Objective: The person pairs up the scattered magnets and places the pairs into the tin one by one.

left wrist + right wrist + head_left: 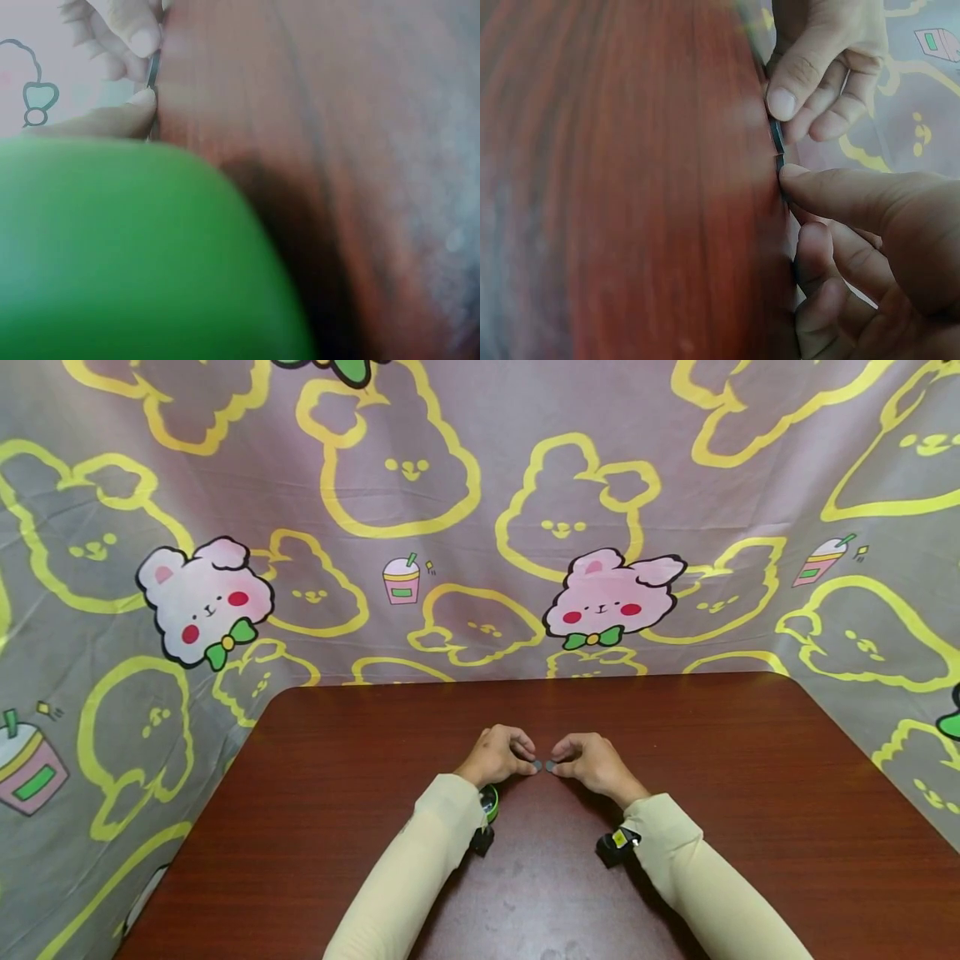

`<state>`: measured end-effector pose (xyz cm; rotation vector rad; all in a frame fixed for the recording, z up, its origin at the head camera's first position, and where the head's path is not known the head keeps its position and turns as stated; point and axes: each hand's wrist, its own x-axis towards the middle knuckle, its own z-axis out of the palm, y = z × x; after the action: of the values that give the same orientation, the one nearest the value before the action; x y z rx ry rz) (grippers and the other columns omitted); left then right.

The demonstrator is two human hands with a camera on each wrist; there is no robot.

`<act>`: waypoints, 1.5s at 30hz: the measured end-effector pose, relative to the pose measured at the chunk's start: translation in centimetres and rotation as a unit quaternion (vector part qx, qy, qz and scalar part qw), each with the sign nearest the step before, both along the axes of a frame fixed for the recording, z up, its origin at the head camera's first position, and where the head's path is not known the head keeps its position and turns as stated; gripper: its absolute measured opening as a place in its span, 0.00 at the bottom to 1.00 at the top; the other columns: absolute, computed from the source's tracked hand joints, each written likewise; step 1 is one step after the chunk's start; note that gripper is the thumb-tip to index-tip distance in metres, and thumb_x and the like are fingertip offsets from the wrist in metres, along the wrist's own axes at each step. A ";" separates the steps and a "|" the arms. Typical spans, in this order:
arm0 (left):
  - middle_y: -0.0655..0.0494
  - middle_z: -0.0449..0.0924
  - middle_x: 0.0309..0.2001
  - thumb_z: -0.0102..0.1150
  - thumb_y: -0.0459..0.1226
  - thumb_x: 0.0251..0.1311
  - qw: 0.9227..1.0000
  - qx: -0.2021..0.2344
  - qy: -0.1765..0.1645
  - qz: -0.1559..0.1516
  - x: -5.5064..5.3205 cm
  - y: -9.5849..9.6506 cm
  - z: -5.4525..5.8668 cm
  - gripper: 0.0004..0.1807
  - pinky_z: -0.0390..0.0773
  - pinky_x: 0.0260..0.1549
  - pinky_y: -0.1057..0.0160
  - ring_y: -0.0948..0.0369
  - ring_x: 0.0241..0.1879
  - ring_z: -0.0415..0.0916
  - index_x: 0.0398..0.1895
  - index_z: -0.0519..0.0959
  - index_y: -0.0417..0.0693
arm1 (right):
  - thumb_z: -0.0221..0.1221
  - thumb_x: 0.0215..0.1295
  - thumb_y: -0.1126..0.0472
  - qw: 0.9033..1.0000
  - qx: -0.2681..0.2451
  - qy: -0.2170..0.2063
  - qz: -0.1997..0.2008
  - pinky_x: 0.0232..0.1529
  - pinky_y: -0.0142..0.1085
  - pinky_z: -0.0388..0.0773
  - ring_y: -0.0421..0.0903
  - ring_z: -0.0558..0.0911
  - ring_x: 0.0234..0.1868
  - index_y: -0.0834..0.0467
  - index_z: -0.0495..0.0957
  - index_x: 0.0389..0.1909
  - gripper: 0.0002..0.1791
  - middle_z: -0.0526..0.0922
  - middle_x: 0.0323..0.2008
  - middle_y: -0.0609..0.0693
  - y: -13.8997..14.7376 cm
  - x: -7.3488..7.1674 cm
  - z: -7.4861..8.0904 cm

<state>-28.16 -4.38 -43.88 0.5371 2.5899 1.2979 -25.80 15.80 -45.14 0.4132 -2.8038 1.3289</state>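
Over the middle of the table, my left hand (pixel 497 755) and right hand (pixel 594 762) face each other, fingertips close together. The left hand pinches a small, thin grey disc (pixel 537 766) between thumb and fingers. A similar grey disc (pixel 551 767) is pinched by the right hand, a narrow gap from the first in the head view. Edge-on in the right wrist view, the left disc (pixel 776 135) and right disc (pixel 781 162) appear as thin dark strips, end to end, low at the tabletop. The left thumb (pixel 120 118) shows in the left wrist view; a green shape hides most of that hand.
The brown wooden table (pixel 360 727) has rounded far corners. A patterned cloth (pixel 480 468) with cartoon bears and rabbits hangs behind it and at both sides. A green-edged device (pixel 489 803) sits at the left wrist, and a black device (pixel 617 850) at the right.
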 end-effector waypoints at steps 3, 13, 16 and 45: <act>0.58 0.87 0.30 0.78 0.29 0.46 1.000 -0.003 0.000 0.001 0.0 0.1 0.0 0.12 0.79 0.42 0.65 0.67 0.31 0.82 0.35 0.85 0.43 | 0.72 0.51 0.70 1.000 0.000 0.004 0.003 0.39 0.39 0.78 0.46 0.84 0.36 0.62 0.85 0.34 0.09 0.87 0.32 0.51 -0.2 0.0 0.0; 0.57 0.88 0.33 0.78 0.30 0.48 1.000 0.008 0.012 -0.007 0.2 -0.7 0.2 0.12 0.79 0.41 0.66 0.66 0.34 0.83 0.37 0.85 0.42 | 0.72 0.53 0.70 1.000 -0.011 -0.027 0.006 0.40 0.39 0.78 0.47 0.83 0.36 0.65 0.84 0.38 0.12 0.87 0.34 0.53 0.0 0.2 0.2; 0.57 0.88 0.34 0.76 0.32 0.51 1.000 0.016 0.003 -0.015 0.3 -1.5 0.2 0.12 0.79 0.40 0.66 0.65 0.35 0.82 0.38 0.85 0.43 | 0.72 0.53 0.69 0.999 0.000 -0.036 0.007 0.40 0.38 0.77 0.46 0.82 0.36 0.65 0.84 0.39 0.13 0.85 0.34 0.53 0.3 0.2 0.2; 0.49 0.80 0.57 0.67 0.42 0.64 0.993 0.054 -0.068 -0.081 4.4 -9.8 0.2 0.26 0.74 0.58 0.53 0.53 0.60 0.75 0.62 0.76 0.39 | 0.73 0.53 0.66 0.998 0.043 -0.032 0.022 0.34 0.35 0.73 0.42 0.77 0.31 0.61 0.84 0.33 0.08 0.83 0.28 0.46 -0.7 -0.2 0.5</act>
<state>-23.79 -14.19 -43.67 0.6395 2.3254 1.3743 -25.97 15.08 -44.64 0.4456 -2.9299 1.2538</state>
